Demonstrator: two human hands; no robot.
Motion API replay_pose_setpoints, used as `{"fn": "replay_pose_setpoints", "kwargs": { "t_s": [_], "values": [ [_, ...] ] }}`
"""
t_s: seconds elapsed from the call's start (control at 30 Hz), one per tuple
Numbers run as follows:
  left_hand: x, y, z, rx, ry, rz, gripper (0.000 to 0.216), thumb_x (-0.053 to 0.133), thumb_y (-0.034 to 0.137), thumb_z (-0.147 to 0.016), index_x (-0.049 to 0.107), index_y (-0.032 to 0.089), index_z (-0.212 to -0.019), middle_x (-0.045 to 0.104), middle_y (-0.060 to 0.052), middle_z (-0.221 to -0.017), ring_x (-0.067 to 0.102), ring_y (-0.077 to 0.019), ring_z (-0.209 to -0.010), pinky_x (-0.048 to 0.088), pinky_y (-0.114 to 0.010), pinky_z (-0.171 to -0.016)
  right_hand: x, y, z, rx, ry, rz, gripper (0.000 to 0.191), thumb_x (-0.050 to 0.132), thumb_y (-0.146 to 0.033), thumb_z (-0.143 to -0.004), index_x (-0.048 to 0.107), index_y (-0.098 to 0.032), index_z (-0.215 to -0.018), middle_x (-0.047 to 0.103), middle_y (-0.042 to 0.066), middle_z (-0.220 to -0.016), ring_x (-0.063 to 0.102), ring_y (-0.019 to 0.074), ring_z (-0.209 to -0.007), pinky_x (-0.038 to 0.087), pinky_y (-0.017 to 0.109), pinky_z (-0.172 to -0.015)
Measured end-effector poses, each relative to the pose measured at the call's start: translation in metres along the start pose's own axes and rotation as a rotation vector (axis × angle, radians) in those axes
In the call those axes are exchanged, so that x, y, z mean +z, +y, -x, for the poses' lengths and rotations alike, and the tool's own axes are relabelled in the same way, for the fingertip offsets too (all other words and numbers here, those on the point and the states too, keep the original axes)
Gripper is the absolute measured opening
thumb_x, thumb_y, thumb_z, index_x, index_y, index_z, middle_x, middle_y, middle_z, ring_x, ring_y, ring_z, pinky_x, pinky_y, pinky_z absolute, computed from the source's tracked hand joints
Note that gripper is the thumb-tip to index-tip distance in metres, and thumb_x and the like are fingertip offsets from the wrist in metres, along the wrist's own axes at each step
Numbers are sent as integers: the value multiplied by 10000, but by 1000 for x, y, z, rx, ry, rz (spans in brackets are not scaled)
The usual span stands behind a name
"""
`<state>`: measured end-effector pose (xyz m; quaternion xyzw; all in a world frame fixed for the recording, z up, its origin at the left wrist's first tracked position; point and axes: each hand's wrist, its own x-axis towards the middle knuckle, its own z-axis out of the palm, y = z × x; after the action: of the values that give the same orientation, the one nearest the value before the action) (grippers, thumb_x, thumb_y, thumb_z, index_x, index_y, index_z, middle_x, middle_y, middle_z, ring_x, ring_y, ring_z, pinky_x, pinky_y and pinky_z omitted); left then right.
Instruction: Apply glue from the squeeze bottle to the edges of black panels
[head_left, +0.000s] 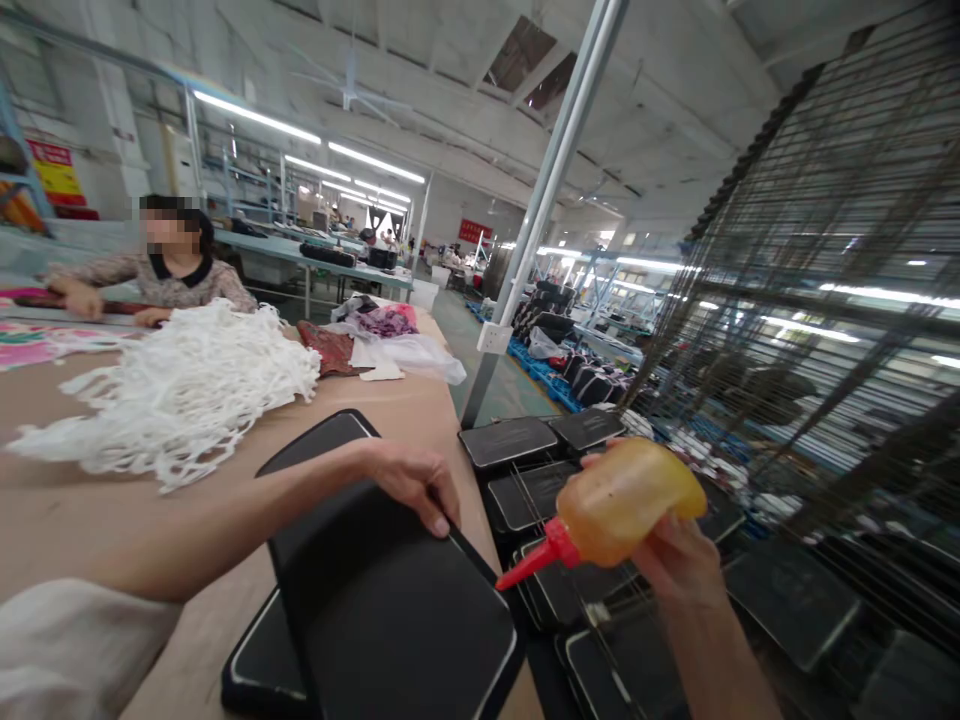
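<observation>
My left hand (pixel 415 484) grips the far right edge of a black rounded-corner panel (pixel 397 600), thumb on its face and fingers curled at the rim. The panel is tilted over other black panels (pixel 262 650) on the table. In my right hand (pixel 679 555) is a squeeze bottle (pixel 626 500) of amber liquid, held on its side. Its red nozzle points down and left, with the tip at the panel's right edge; I cannot tell whether it touches. A pale line runs along the panel's lower right edge.
A heap of white netted strips (pixel 202 385) lies on the brown table (pixel 405 400). Across it sits a person (pixel 180 265). More black panels (pixel 510 440) lie on wire racks (pixel 536 500) at the right. A metal post (pixel 517 270) and tall wire racks (pixel 825 250) stand beyond.
</observation>
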<state>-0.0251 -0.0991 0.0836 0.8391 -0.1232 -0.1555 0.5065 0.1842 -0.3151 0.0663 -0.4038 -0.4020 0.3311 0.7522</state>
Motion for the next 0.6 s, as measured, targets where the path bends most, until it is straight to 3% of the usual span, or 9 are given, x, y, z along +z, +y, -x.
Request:
{"fn": "replay_pose_setpoints", "kwargs": {
  "t_s": [0.27, 0.6],
  "values": [
    [4, 5, 9, -38, -88, 115, 471, 646, 557, -674, 712, 104, -786, 661, -36, -722, 609, -189, -760, 448, -215, -740, 17, 9, -13, 90, -104, -7, 536, 707, -467, -598, 573, -245, -1067, 629, 85, -1041, 571, 298, -990, 449, 454, -852],
    [8, 12, 11, -42, -94, 190, 489, 693, 578, -586, 729, 117, -747, 659, -29, -678, 621, -212, -760, 460, -246, -749, 27, 10, -14, 157, -118, 39, 665, 727, -518, -502, 576, -229, -1081, 637, 102, -965, 578, 315, -935, 447, 490, -822]
  ]
}}
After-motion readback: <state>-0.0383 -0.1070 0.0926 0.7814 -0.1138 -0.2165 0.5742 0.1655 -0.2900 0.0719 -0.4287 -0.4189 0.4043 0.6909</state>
